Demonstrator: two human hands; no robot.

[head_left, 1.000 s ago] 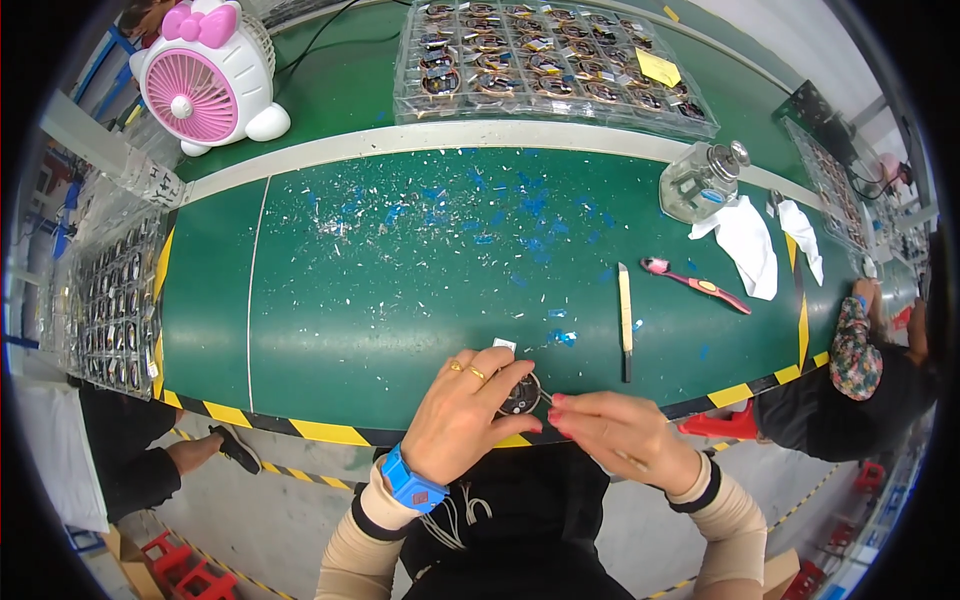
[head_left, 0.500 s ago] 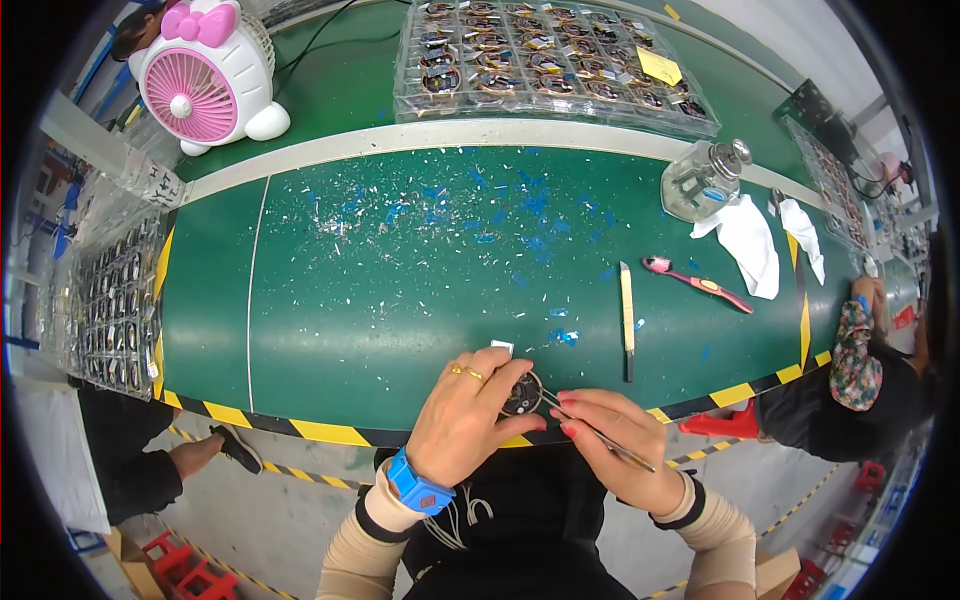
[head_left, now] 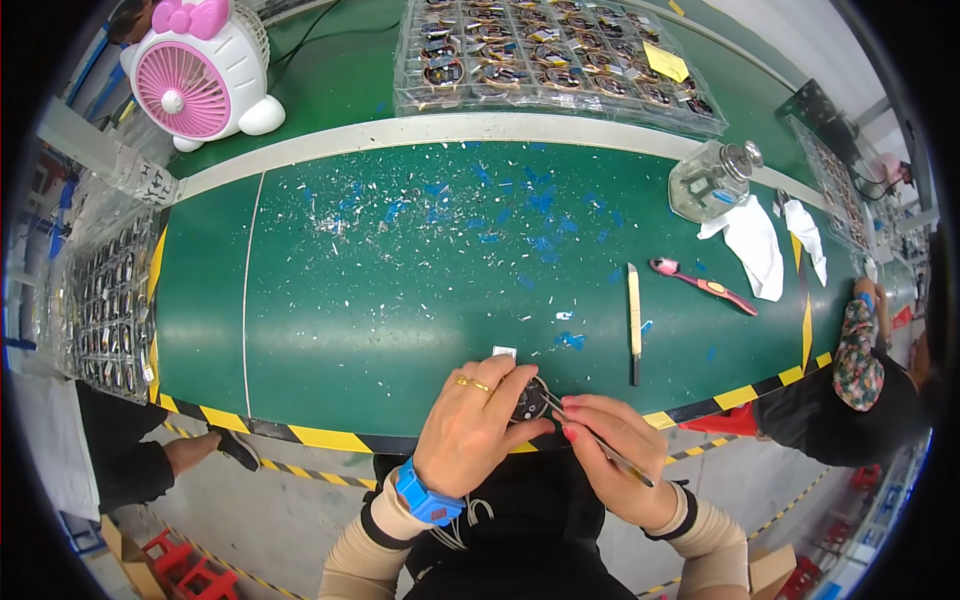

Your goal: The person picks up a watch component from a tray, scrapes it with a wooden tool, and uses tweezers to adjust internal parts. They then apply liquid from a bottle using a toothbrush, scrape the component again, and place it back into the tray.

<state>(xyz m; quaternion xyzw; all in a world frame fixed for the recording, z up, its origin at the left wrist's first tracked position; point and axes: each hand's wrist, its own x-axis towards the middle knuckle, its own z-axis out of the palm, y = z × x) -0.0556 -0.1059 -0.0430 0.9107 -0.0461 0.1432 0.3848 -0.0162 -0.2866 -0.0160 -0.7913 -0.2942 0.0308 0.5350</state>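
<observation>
At the near edge of the green table, my left hand (head_left: 470, 420) is closed round a small round dark circuit board (head_left: 530, 402) with a pale rim, its thumb below and fingers above. A small white piece (head_left: 504, 352) pokes out past the fingers; I cannot tell if it is attached to the board. My right hand (head_left: 618, 445) pinches metal tweezers (head_left: 622, 462), whose tips reach the board's right side. My left fingers partly cover the board. Right of the hands lie a craft knife (head_left: 634, 325) with a cream handle and a pink toothbrush (head_left: 705, 286).
White and blue scraps (head_left: 440, 205) litter the table (head_left: 300, 300). At the back stand a pink-and-white fan (head_left: 185, 90) and a clear tray (head_left: 560, 105) of round parts. A glass jar (head_left: 705, 185) and white cloth (head_left: 752, 250) are on the right. People sit at both sides.
The view has shifted slightly. My left hand still holds the circuit board, and the tweezers in my right hand stay at its right side, with their tips slightly moved.
</observation>
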